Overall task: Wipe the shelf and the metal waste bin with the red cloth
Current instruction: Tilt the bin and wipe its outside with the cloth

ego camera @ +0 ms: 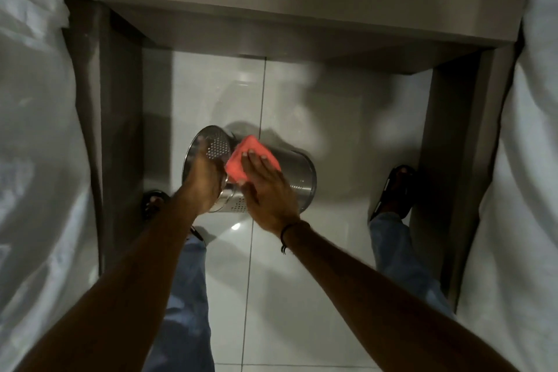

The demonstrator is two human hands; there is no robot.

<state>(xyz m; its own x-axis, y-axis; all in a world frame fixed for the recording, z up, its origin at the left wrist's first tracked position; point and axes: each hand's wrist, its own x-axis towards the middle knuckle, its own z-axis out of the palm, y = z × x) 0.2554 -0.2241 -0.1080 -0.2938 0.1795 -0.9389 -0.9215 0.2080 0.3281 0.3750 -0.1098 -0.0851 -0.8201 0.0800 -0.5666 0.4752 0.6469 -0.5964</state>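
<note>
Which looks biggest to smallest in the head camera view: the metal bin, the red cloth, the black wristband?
1. metal bin
2. red cloth, partly under the right hand
3. black wristband

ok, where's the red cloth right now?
Centre of the head view: red cloth pressed under the right hand against the tilted metal waste bin, beside the left hand.

Red cloth (246, 160), silver perforated waste bin (297, 172), white floor (302, 281).
</note>
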